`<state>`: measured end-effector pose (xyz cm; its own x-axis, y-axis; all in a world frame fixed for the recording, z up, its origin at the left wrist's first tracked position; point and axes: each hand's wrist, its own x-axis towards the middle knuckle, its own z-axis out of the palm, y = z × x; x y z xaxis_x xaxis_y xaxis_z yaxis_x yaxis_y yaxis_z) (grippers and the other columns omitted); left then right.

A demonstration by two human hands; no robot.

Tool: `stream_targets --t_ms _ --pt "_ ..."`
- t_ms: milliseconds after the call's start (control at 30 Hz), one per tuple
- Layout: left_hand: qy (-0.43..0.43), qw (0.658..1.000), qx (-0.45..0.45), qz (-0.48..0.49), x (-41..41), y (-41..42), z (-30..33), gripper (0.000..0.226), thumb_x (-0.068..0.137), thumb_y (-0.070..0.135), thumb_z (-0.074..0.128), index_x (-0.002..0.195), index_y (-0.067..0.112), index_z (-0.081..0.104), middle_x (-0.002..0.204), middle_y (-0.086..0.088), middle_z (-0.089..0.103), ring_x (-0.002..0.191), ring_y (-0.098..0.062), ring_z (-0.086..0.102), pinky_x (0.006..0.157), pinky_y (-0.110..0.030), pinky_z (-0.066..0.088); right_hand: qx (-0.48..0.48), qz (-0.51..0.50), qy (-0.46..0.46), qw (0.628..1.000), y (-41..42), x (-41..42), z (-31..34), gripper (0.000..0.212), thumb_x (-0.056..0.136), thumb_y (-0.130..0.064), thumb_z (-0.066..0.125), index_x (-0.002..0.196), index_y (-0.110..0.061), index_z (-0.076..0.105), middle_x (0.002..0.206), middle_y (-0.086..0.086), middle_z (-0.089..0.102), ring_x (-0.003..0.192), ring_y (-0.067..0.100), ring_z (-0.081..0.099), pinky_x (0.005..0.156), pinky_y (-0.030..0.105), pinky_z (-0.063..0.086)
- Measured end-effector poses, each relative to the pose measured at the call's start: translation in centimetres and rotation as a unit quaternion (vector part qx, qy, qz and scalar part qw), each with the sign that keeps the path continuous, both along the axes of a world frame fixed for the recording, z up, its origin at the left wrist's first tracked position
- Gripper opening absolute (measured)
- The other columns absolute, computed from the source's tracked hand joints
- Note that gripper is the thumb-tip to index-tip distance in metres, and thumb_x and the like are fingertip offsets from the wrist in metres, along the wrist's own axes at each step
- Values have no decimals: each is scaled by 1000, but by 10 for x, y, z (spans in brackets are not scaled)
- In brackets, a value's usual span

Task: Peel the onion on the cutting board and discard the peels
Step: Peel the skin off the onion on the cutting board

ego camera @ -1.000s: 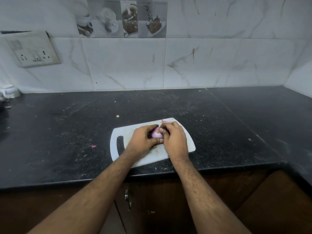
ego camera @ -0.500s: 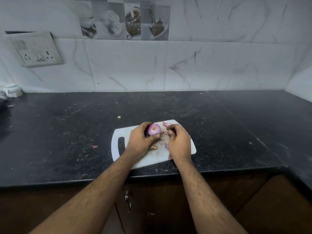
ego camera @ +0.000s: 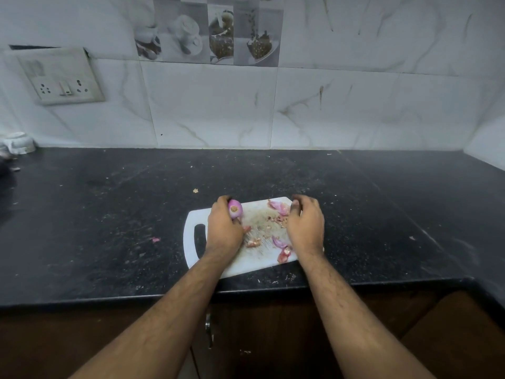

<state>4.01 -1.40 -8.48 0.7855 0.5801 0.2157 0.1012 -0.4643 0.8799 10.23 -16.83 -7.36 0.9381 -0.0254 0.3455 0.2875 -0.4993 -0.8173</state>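
A small purple onion (ego camera: pixel 235 209) is held in my left hand (ego camera: pixel 223 228) over the left part of the white cutting board (ego camera: pixel 247 262). Its cut end faces me. My right hand (ego camera: pixel 305 223) rests on the board's right side, fingers curled down beside a heap of purple peels (ego camera: pixel 279 208) at the far right corner. I cannot see whether those fingers pinch a peel. More peels (ego camera: pixel 282 248) and small scraps lie near the board's front edge, between my wrists.
The board lies near the front edge of a black stone counter (ego camera: pixel 109 214). One peel scrap (ego camera: pixel 155 239) lies on the counter left of the board. A tiled wall with a socket plate (ego camera: pixel 58 76) stands behind. A white object (ego camera: pixel 16 142) sits far left.
My hands have come apart. The left hand moved left with the onion, the right hand moved to the board's right side, and the peels between them are uncovered.
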Motion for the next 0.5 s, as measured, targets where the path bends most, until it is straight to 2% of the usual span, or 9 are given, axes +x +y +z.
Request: stream_targets --t_ms 67,133,200,300,400,433,500 --pt "11 1000 10 7 2 0 -1 63 89 -3 71 147 6 48 138 -9 59 129 -25 56 113 -36 46 -47 77 55 994 -2 15 11 42 111 -28 44 150 -15 53 153 6 52 139 24 51 112 37 39" --pt "16 1000 17 7 2 -1 -1 65 93 -3 67 153 6 44 145 -10 55 134 -25 53 115 -33 42 -131 165 103 972 -2 26 15 50 113 -36 37 159 -18 39 165 4 38 150 26 40 121 45 30" --pt "15 1000 24 1 2 1 0 63 95 -4 61 155 8 43 148 -10 54 137 -24 52 114 -28 38 -201 236 101 945 1 31 13 52 113 -40 34 162 -21 35 168 1 34 152 23 37 122 43 28" --pt "13 1000 17 -3 7 7 0 59 97 1 62 154 10 46 149 -8 55 136 -22 53 116 -30 40 -223 302 58 925 5 28 5 45 113 -39 37 152 -21 50 155 -3 51 140 17 49 119 37 36" --pt "-5 1000 1 0 12 15 -2 51 98 5 61 147 15 53 142 -5 60 126 -23 60 109 -45 52 -197 344 33 917 2 22 -2 33 111 -33 43 136 -20 62 133 -8 61 121 11 58 111 38 44" --pt "-13 1000 -5 2 13 17 -3 48 98 4 60 144 17 55 139 -5 62 123 -22 61 106 -46 54 -184 359 36 914 1 20 -3 31 111 -31 45 133 -20 64 130 -8 62 120 10 59 110 35 44" --pt "-13 1000 5 3 13 17 -5 45 98 2 59 141 16 59 137 -5 62 122 -20 60 109 -35 49 -181 381 42 906 0 15 -3 30 111 -32 46 132 -20 64 130 -9 63 121 8 60 109 34 45"
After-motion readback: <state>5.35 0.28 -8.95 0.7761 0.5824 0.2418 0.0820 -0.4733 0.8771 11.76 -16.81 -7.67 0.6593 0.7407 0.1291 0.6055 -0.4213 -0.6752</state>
